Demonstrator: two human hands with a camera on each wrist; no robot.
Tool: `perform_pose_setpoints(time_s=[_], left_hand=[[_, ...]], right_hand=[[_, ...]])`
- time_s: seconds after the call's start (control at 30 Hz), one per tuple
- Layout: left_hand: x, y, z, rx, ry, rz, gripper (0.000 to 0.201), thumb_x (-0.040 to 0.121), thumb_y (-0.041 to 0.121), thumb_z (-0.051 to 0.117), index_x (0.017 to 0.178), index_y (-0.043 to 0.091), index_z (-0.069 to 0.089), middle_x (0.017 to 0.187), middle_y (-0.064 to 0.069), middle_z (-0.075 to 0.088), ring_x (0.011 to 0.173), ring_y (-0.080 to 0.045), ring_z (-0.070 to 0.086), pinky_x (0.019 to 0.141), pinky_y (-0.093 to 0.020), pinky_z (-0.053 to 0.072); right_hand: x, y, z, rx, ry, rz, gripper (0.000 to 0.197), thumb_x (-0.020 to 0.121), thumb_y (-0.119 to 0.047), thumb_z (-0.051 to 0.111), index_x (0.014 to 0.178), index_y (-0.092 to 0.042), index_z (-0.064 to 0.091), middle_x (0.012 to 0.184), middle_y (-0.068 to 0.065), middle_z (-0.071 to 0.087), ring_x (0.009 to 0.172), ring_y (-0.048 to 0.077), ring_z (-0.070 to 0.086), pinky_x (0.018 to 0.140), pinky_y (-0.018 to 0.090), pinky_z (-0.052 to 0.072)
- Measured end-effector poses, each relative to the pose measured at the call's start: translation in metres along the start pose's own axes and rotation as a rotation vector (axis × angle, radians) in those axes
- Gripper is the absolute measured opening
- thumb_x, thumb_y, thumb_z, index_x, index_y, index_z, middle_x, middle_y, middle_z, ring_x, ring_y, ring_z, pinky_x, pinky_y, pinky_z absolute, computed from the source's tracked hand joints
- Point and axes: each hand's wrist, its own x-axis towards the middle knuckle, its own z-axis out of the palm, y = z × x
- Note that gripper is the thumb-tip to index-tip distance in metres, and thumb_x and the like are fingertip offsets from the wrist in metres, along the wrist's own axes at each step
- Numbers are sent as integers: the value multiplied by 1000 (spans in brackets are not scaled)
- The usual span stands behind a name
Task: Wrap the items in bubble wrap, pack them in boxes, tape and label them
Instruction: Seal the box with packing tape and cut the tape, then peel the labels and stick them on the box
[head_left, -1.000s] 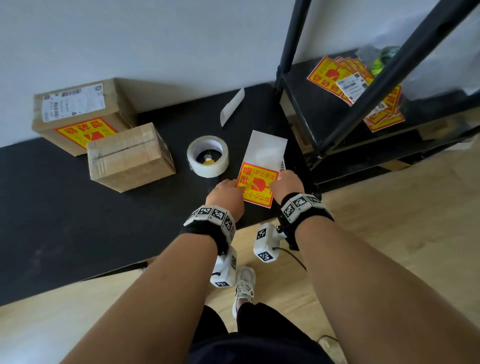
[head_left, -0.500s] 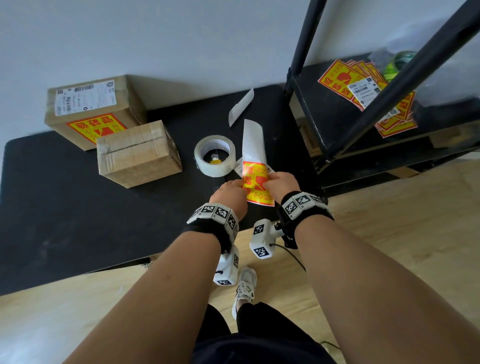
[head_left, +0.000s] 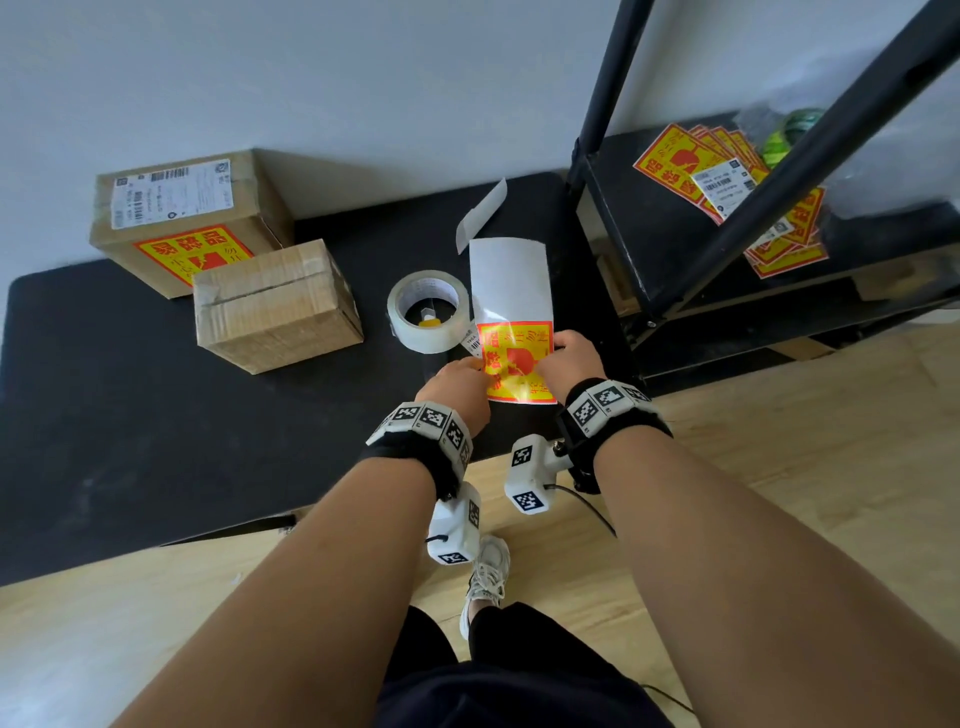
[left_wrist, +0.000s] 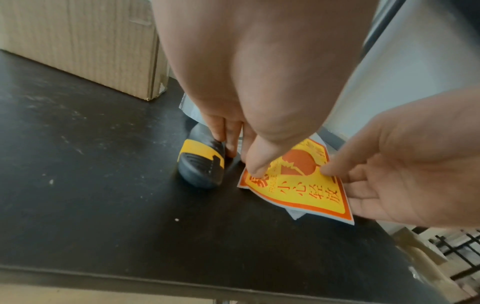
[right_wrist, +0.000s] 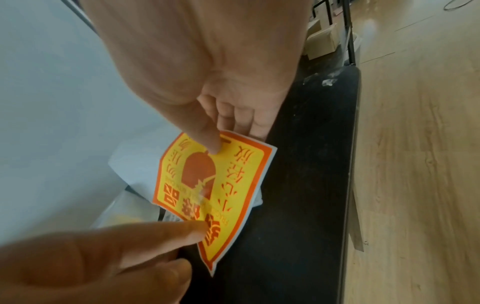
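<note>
Both hands (head_left: 511, 371) have turned the label (head_left: 517, 364) face-up again.

Even, soft daylight, bright overall. Head view sharp, wide-angle bending at edges: shelf posts (head_left: 810, 156) bow at 1 o'clock. Wrist views soft; near forearms blurred. Glare on floor (right_wrist: 420, 37) at 1 o'clock. Faint shadows beside boxes (head_left: 275, 306).

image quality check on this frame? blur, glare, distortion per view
Head: sharp, even daylight, wide-angle bending of the shelf frame. Left wrist: left hand soft with blur up close, fragile sticker readable. Right wrist: left hand's fingers blurred in the foreground, a glare spot on the sticker, sheen on the wood floor.
</note>
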Motion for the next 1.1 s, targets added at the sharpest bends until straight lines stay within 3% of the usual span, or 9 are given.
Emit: perform_pose_setpoints(time_s=[0.13, 0.23, 0.33, 0.43, 0.57, 0.67, 0.8, 0.97, 1.1], left_hand=[[-2, 7, -15, -197, 88, -47, 42, 97, 8, 41, 136, 17, 54, 136, -8, 54, 125, -27, 52, 101, -37, 44], [-2, 7, -31, -449, 246, -169, 33, 99, 19, 44, 127, 10, 59, 120, -11, 64, 113, -29, 59, 94, -37, 45], [-1, 4, -46, -768, 280, -245, 32, 96, 33, 49, 100, 7, 68, 89, -8, 66, 84, -25, 63, 82, -39, 54], [-8, 4, -69, -1107, 315, -278, 33, 94, 40, 58, 82, 9, 65, 81, -5, 65, 76, -20, 62, 87, -41, 57], [-18, -2, -94, -1059, 358, -213, 28, 88, 36, 69, 91, 8, 73, 76, 0, 67, 65, -9, 59, 67, -23, 53], [-27, -1, -105, -1074, 380, -177, 20, 85, 23, 74, 82, 3, 71, 67, -2, 63, 54, -9, 53, 55, -21, 48], [-33, 0, -116, -1100, 521, -190, 22, 85, 14, 70, 67, 10, 59, 62, -4, 61, 53, -15, 55, 61, -30, 52], [-36, 5, -124, -1171, 561, -187, 15, 84, 6, 67, 72, 6, 60, 64, -9, 66, 58, -20, 61, 74, -38, 58], [-36, 8, -126, -1220, 483, -148, 10, 84, 6, 68, 77, 1, 64, 73, -17, 69, 71, -29, 69, 84, -47, 58]], right_hand=[[-3, -3, -12, 17, 35, -13, 27, 92, 0, 43, 108, -7, 62, 95, 5, 60, 82, 20, 54, 61, 27, 39], [-5, -11, -22, 80, 58, -3, 29, 91, 0, 40, 110, -6, 61, 97, 5, 58, 85, 21, 53, 67, 29, 39], [-9, -21, -30, 129, 58, -25, 28, 93, -3, 39, 109, -9, 61, 97, 4, 59, 86, 20, 55, 70, 32, 41], [-13, -33, -36, 158, 66, -65, 28, 91, -1, 38, 103, -9, 61, 95, 6, 60, 85, 21, 55, 71, 32, 42], [-19, -45, -43, 156, 65, -134, 26, 89, -2, 38, 99, -8, 61, 86, 5, 58, 80, 21, 54, 66, 32, 41], [-23, -55, -47, 124, 93, -163, 24, 91, -5, 42, 105, -15, 59, 92, 3, 61, 80, 20, 56, 63, 30, 43], [-27, -68, -48, 82, 210, -210, 34, 90, -17, 60, 123, -17, 54, 114, 2, 60, 94, 19, 58, 70, 27, 39], [-33, -84, -41, 54, 22, -356, 15, 84, -31, 72, 88, -17, 73, 89, 1, 71, 90, 19, 66, 79, 33, 51], [-38, -88, -34, 56, -45, -405, 15, 83, -31, 74, 86, -17, 79, 88, 7, 75, 89, 23, 68, 84, 39, 53]])
